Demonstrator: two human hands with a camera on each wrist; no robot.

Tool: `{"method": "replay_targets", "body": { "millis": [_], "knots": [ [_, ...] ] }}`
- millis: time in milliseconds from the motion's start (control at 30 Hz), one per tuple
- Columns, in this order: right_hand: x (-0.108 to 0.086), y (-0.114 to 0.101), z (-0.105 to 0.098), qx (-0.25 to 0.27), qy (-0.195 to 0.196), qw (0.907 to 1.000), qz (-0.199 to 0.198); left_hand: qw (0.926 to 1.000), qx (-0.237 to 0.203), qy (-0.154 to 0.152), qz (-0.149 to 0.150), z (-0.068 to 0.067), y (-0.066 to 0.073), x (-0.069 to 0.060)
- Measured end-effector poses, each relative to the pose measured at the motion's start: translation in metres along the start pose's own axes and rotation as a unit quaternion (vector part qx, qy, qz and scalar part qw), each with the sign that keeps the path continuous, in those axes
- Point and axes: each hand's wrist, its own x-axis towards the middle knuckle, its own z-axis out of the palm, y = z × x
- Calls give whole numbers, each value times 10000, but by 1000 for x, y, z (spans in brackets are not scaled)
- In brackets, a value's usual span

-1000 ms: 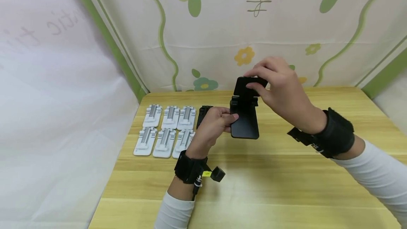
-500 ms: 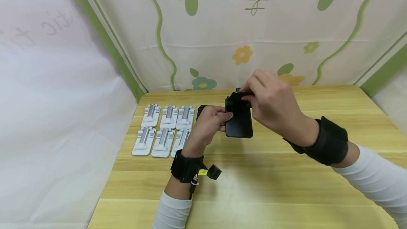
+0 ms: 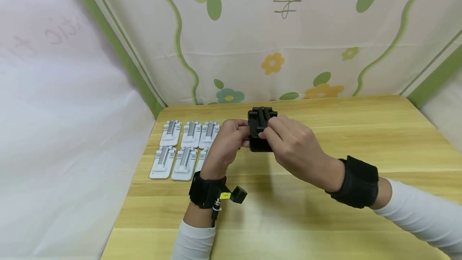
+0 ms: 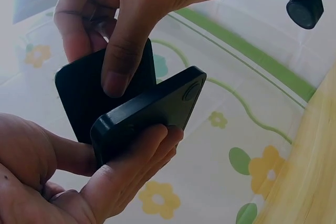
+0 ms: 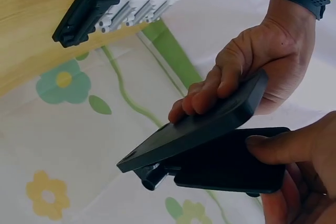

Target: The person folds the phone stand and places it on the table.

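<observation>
A black folding phone stand (image 3: 257, 122) is held above the table between both hands. My left hand (image 3: 228, 141) grips its base from the left side, with the fingers under it in the right wrist view. My right hand (image 3: 294, 144) pinches the hinged plate (image 5: 223, 163) between thumb and fingers. In the wrist views the plate stands at a narrow angle to the base (image 4: 157, 111), the two parts not touching along their free ends. A second black phone stand (image 5: 89, 11) lies on the table; in the head view my left hand hides it.
Several white phone stands (image 3: 185, 163) lie folded in two rows on the left of the wooden table (image 3: 288, 220). A flower-printed cloth (image 3: 231, 51) hangs behind the table's back edge, and white cloth (image 3: 72, 131) rises on the left.
My right hand has swung the plate from upright down toward the base, moving down and left. The stand's back arm now faces the head camera. My left hand keeps its grip, shifted slightly left.
</observation>
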Motion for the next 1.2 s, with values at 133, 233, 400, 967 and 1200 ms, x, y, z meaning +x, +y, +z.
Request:
{"method": "replay_targets", "body": {
  "millis": [133,233,400,967,1200],
  "knots": [
    [-1,1,2,-41,37,10000,-9,10000,-9,57,-38,-1,-1,0],
    [-3,1,3,-87,68,9999,-28,10000,-23,86,-23,-1,-2,0],
    [-8,-1,5,-78,108,9999,-42,10000,-16,65,5,1,-2,1],
    [-20,10,9,1352,-257,9883,650,9998,105,82,139,1,-3,0],
    [-12,38,-3,3460,-2013,8095,4296,9996,-76,207,181,-1,-2,0]
  ]
}}
